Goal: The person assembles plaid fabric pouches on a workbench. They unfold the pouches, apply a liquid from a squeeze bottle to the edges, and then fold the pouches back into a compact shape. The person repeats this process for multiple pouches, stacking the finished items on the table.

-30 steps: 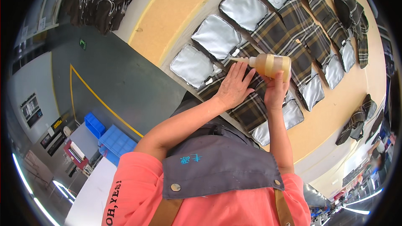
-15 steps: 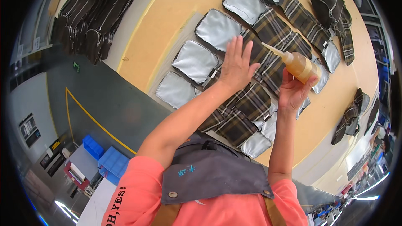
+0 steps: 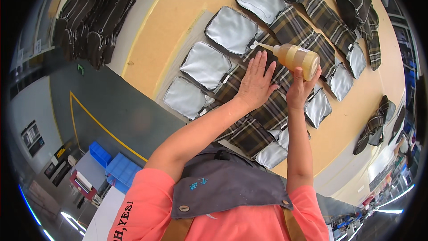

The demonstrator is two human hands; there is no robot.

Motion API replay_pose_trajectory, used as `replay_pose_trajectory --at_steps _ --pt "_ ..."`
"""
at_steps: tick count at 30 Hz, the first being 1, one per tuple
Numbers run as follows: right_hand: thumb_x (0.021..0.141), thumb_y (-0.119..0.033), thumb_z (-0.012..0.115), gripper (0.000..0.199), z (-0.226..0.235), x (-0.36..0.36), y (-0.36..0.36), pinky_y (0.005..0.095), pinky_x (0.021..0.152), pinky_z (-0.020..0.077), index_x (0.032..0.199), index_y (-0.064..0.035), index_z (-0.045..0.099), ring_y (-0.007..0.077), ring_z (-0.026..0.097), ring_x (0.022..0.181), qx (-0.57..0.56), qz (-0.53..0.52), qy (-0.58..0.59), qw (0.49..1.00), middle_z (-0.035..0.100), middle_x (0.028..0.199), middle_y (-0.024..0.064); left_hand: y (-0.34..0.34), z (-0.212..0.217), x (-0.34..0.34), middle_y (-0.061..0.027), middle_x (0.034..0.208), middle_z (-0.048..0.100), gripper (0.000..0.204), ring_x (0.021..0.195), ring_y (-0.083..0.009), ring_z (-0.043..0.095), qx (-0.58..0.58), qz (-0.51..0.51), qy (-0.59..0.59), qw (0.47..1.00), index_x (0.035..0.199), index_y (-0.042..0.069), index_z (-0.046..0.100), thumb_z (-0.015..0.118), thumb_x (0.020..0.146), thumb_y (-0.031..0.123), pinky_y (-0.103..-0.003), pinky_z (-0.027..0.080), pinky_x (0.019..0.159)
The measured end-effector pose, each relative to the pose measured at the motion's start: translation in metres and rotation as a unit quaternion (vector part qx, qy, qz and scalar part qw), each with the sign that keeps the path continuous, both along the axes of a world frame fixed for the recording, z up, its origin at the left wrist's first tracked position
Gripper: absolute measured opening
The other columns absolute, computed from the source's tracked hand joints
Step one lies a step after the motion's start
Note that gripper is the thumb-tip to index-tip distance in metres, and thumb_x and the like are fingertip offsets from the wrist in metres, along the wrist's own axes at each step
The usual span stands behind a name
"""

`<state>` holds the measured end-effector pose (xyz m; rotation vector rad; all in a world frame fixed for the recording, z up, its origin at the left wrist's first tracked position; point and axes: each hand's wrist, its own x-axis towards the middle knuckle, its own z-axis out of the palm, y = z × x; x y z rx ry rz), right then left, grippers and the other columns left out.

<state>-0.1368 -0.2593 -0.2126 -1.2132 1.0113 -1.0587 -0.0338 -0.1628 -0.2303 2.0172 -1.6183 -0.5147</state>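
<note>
Our right hand (image 3: 299, 90) has its fingers (image 3: 314, 74) clamped around a clear plastic squeeze bottle of amber glue (image 3: 296, 56), nozzle aimed left at a silver padded panel (image 3: 232, 30). Our left hand (image 3: 257, 81) lies flat, fingers spread, on a brown plaid fabric piece (image 3: 272, 107). More panels line the tan wooden table (image 3: 178, 9).

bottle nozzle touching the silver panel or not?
Cannot tell. In the head view the squeeze bottle in the right hand has its tip at the silver panel edge; contact or gap unclear.
</note>
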Motion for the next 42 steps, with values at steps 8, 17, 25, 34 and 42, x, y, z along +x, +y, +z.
replay_pose_trajectory --at_steps 8,17,25,34,42 --pt "0.084 -0.029 0.074 0.068 -0.002 -0.007 0.005 0.0334 0.098 0.0392 0.131 -0.0015 0.034 0.0203 0.050 0.113 -0.036 0.038 0.042 0.998 0.050 0.122 0.0109 0.001 -0.002 -0.001 -0.0321 0.145 0.023 0.064 0.139 -0.0456 0.018 0.003 -0.002 -0.001 1.000 0.130 -0.003 0.045 0.066 0.084 0.035 -0.051 0.022 0.113" --pt "0.083 -0.032 0.075 0.072 0.008 0.007 0.004 0.0420 0.105 0.0374 0.130 -0.0024 0.030 0.0316 0.046 0.127 -0.084 0.074 0.009 0.994 0.047 0.134 0.0247 0.000 0.000 0.000 -0.0320 0.142 0.026 0.064 0.138 -0.0463 0.019 -0.005 0.000 0.009 1.000 0.130 -0.003 0.044 0.067 0.083 0.034 -0.052 0.023 0.112" --pt "0.087 -0.033 0.071 0.068 0.001 -0.005 0.007 0.0420 0.100 0.0433 0.132 -0.0025 0.030 0.0274 0.053 0.117 -0.063 0.041 0.074 0.994 0.049 0.131 0.0181 0.001 0.000 0.000 -0.0332 0.145 0.022 0.066 0.138 -0.0468 0.020 0.010 -0.006 0.015 1.000 0.133 -0.002 0.041 0.067 0.084 0.033 -0.052 0.023 0.112" --pt "0.083 -0.041 0.070 0.064 0.028 -0.017 -0.038 0.0418 0.093 0.0551 0.128 -0.0013 0.049 0.0375 0.051 0.121 0.347 -0.031 -0.504 0.791 0.053 0.130 0.0156 -0.027 0.025 0.005 -0.0338 0.144 0.024 0.068 0.136 -0.0492 0.023 -0.038 -0.036 0.040 0.998 0.135 -0.003 0.040 0.068 0.083 0.031 -0.056 0.024 0.110" --pt "0.081 -0.043 0.072 0.069 0.039 -0.053 -0.078 0.0412 0.090 0.0570 0.130 -0.0023 0.046 0.0364 0.055 0.116 0.237 -0.122 -0.432 0.862 0.054 0.128 0.0158 -0.129 0.009 0.031 -0.0359 0.141 0.030 0.068 0.132 -0.0512 0.030 -0.103 0.058 -0.030 0.993 0.136 -0.004 0.038 0.063 0.087 0.035 -0.055 0.024 0.110"
